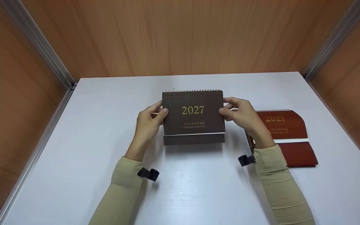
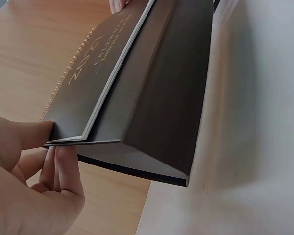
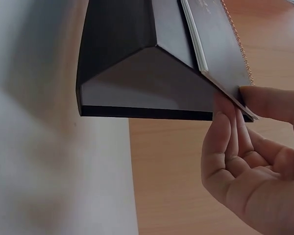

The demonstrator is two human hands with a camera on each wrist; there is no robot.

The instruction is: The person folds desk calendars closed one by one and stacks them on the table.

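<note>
A dark brown 2027 desk calendar with gold print and a spiral binding along its top is held up over the white table. My left hand pinches its left edge, thumb on the front cover and fingers behind. On the opposite edge, my right hand grips it the same way. The left wrist view shows the folded stand of the calendar from its side, bent into an angled base. From the other side, the right wrist view shows the calendar's hollow triangular end beside the right fingers.
A red-brown 2027 desk calendar with a white strip across it lies at the right, partly behind my right forearm. The white table is bounded by wood-grain panels at the back and both sides. A small black camera sits on each wrist.
</note>
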